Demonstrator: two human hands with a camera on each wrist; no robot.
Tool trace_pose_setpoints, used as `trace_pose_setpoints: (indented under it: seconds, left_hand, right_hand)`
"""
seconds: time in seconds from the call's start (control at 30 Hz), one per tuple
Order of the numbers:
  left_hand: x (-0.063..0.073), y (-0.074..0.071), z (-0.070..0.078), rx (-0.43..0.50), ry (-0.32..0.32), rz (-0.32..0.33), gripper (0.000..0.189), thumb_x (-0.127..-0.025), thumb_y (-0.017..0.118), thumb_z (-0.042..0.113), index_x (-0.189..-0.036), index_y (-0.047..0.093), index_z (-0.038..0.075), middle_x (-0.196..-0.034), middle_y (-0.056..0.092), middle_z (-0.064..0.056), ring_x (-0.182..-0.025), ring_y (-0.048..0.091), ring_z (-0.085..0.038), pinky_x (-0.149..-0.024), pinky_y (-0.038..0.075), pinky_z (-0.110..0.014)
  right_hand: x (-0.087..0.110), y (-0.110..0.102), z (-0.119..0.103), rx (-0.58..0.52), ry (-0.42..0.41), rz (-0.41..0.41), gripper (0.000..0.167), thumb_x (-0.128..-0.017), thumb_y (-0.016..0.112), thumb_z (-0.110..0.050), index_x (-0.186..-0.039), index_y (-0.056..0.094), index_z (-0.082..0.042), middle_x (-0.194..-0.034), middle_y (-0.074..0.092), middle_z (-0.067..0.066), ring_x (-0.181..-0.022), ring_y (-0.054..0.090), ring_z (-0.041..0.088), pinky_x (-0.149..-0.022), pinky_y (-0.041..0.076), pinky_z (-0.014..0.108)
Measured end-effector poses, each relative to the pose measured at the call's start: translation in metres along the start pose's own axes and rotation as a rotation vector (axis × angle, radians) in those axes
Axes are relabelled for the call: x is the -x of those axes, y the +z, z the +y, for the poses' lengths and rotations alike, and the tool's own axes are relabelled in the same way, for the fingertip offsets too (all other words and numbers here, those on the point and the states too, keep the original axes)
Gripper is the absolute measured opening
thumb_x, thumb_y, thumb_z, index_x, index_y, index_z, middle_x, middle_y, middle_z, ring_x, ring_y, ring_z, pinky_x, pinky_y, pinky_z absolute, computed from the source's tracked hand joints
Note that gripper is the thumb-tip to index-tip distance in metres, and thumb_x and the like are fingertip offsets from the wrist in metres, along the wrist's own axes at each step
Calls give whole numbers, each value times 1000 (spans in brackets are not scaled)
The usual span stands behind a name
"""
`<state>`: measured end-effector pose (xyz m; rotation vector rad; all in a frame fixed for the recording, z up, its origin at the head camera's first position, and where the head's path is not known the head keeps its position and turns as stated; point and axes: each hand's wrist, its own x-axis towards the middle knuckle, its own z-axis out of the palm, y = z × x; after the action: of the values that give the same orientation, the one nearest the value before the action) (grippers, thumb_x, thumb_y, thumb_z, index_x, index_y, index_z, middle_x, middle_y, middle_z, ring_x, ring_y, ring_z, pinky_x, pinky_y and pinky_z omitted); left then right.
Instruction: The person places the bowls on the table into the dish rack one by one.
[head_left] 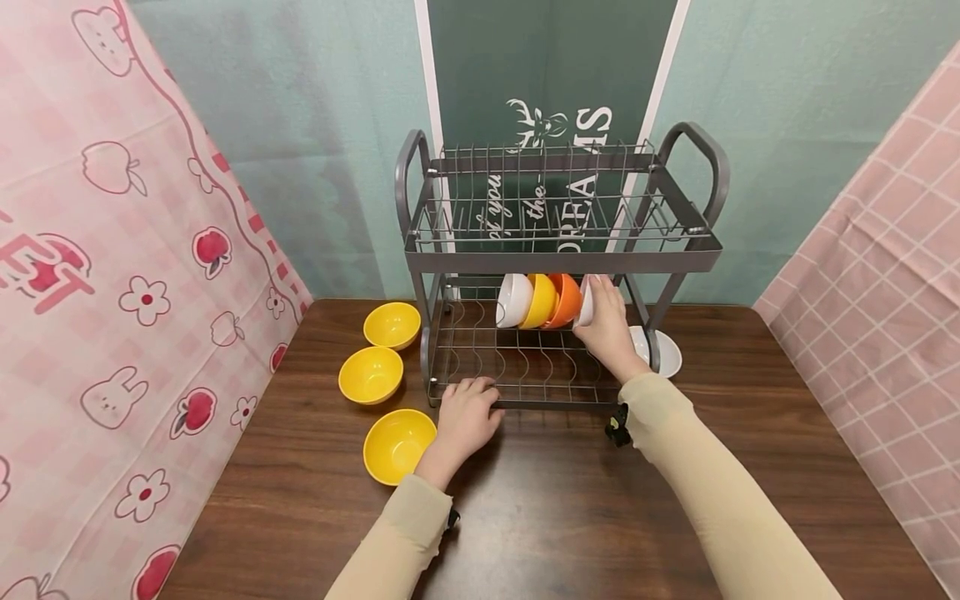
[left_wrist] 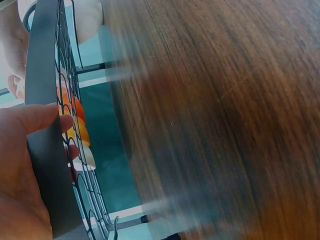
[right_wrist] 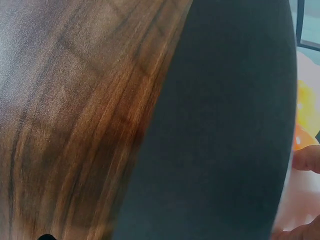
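Pinching a glossy white rounded bowl (head_left: 585, 310), my right hand (head_left: 607, 323) is at the dark grey metal dish rack's (head_left: 562, 262) lower tier, right of centre; my left hand (head_left: 467, 417) grips its front rail (left_wrist: 42, 65). The bowl seems light, stiff, slippery, maybe breakable: best held near its rim.

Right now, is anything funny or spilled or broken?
Only the dark green panel behind the rack looks odd: its words run sideways. I can't see any spills or cracks. The bowls in the rack are on their sides, but neatly lined up.
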<state>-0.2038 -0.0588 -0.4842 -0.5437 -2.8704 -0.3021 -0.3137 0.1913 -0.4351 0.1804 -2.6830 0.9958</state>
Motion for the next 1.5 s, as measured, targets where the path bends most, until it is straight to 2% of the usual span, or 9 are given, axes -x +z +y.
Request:
trace_pose_setpoints:
  seconds: [0.27, 0.67, 0.87, 0.97, 1.23, 1.5]
  left_hand:
    - [0, 0, 0, -5, -3, 2, 18, -84, 63, 37, -93, 68, 22, -119, 61, 4, -110, 54, -19, -91, 41, -38]
    - [-1, 0, 1, -2, -2, 7, 19, -84, 63, 37, -96, 68, 22, -119, 61, 4, -109, 55, -19, -91, 41, -38]
    - [-1, 0, 1, 5, 3, 20, 19, -83, 64, 35, -94, 69, 21, -117, 61, 4, -108, 55, -20, -89, 41, -39]
    - [-1, 0, 0, 1, 6, 25, 19, -83, 65, 35, -94, 68, 21, -117, 61, 3, -108, 55, -20, -89, 41, -38]
    - [-1, 0, 0, -9, -1, 5, 19, -83, 64, 36, -94, 68, 22, -118, 61, 4, -110, 55, -19, -90, 41, -38]
    - [-1, -1, 1, -10, -4, 0, 19, -83, 63, 36, -94, 68, 22, -119, 61, 4, -110, 54, -19, -91, 41, -38]
  right_hand:
    - [-10, 5, 5, -7, -49, -22, 92, -70, 72, -2, -146, 21, -4, -153, 14, 23, -139, 11, 45, -113, 9, 58]
    - [-16, 7, 4, 10, -15, -58, 91, -69, 74, -3, -145, 24, -6, -151, 18, 23, -139, 12, 46, -112, 12, 59]
    - [-21, 8, 7, 13, -49, -55, 91, -66, 76, -1, -143, 26, -5, -149, 24, 22, -138, 17, 43, -114, 11, 56]
    - [-24, 9, 9, 21, -62, -57, 92, -65, 76, -1, -143, 27, -5, -148, 26, 22, -138, 19, 41, -114, 13, 56]
    - [-27, 10, 13, 5, -76, -63, 92, -64, 78, 1, -141, 30, -8, -144, 31, 18, -128, 32, 37, -106, 30, 56]
    - [-26, 11, 13, -18, -71, -77, 95, -64, 79, 1, -143, 26, -10, -144, 28, 17, -126, 35, 37, -105, 32, 57]
